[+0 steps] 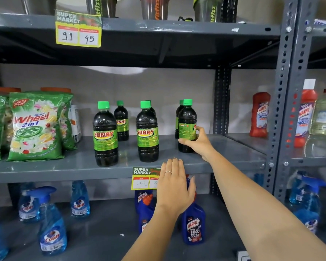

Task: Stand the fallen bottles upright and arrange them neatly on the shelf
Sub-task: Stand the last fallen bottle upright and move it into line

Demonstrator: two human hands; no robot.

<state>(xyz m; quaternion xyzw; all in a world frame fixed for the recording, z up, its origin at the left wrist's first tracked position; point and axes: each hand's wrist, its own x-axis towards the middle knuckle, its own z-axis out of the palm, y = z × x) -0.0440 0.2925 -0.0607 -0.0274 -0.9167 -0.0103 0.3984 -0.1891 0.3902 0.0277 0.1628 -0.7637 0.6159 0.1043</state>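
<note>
Several dark Sunny bottles with green caps stand upright on the grey middle shelf (79, 166). The left front bottle (105, 134) and the middle front bottle (147, 132) each have a smaller-looking one behind, such as the back left bottle (121, 121). My right hand (197, 142) is wrapped around the lower part of the right front bottle (186, 119), which stands upright with its label turned sideways; another bottle (177, 117) is partly hidden behind it. My left hand (174, 185) rests flat, fingers together, against the shelf's front edge, covering part of a price tag (143, 178).
Green Wheel detergent bags (36, 127) fill the shelf's left end. Red Harpic bottles (260, 113) stand in the bay to the right, past the perforated upright (284, 91). Below are blue Colin sprayers (52, 223) and blue Harpic bottles (193, 223). Shaker cups line the top shelf.
</note>
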